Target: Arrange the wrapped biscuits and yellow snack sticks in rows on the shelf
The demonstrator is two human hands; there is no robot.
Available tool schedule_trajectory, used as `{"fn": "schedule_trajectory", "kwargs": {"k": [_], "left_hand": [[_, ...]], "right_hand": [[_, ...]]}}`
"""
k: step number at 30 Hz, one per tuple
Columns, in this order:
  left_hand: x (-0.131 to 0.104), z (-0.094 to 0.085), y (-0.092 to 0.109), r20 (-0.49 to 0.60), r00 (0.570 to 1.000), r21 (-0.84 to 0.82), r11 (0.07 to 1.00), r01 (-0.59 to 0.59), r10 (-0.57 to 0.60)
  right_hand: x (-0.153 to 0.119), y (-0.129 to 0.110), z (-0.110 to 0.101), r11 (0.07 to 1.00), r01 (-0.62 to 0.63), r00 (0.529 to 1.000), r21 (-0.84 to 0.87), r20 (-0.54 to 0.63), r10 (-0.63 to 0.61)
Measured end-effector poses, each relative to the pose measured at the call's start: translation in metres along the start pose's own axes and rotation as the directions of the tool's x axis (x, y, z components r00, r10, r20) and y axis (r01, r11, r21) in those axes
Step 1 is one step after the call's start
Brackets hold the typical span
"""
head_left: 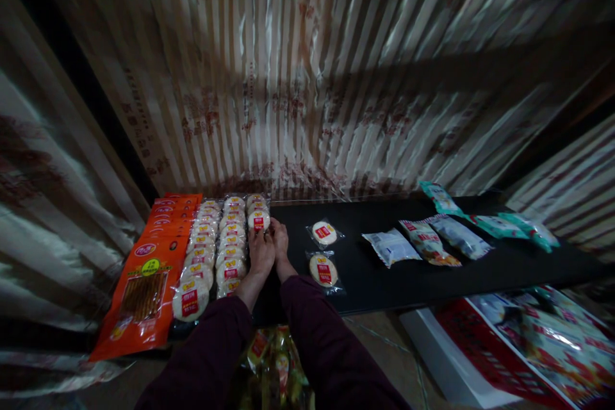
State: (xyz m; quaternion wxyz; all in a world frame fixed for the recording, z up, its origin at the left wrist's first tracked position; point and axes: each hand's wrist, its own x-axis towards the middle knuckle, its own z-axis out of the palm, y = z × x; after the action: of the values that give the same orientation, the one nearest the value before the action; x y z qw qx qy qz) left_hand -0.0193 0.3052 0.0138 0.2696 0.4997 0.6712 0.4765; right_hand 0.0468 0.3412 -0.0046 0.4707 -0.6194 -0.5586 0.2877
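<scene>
My left hand (261,252) and my right hand (280,241) are side by side at the near end of the third row of wrapped round rice crackers. Both hands are closed on the near edge of a rice cracker packet (259,220) with a red label, which overlaps the ones behind it. Left of my hands lie two longer rows of overlapping rice crackers, a middle row (232,250) and an outer row (200,259). To the right, two single rice cracker packets lie apart, one farther back (323,232) and one nearer (323,270).
Orange snack bags (144,291) overlap at the left end of the black shelf (353,295). White and red pouches (427,242) and teal packets (500,226) lie to the right. An open carton (451,359) of bags stands below; a patterned striped sheet (307,77) hangs behind.
</scene>
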Motion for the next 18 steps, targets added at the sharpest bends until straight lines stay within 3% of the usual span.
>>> {"fn": "schedule_trajectory", "kwargs": {"k": [5,11,18], "left_hand": [[0.001,0.002,0.006,-0.017,1.0,0.069,0.997,0.02,-0.019],[-0.001,-0.003,0.021,0.044,0.999,0.228,0.974,-0.011,0.001],[0.001,0.0,0.021,0.022,0.999,0.308,0.95,-0.053,0.049]], "right_hand": [[-0.001,-0.001,0.002,0.991,0.026,0.999,-0.131,-0.016,-0.028],[0.0,-0.007,0.001,0.976,0.047,0.998,-0.212,0.058,-0.035],[0.006,-0.004,0.0,0.962,0.084,0.99,-0.259,0.133,-0.051]]}}
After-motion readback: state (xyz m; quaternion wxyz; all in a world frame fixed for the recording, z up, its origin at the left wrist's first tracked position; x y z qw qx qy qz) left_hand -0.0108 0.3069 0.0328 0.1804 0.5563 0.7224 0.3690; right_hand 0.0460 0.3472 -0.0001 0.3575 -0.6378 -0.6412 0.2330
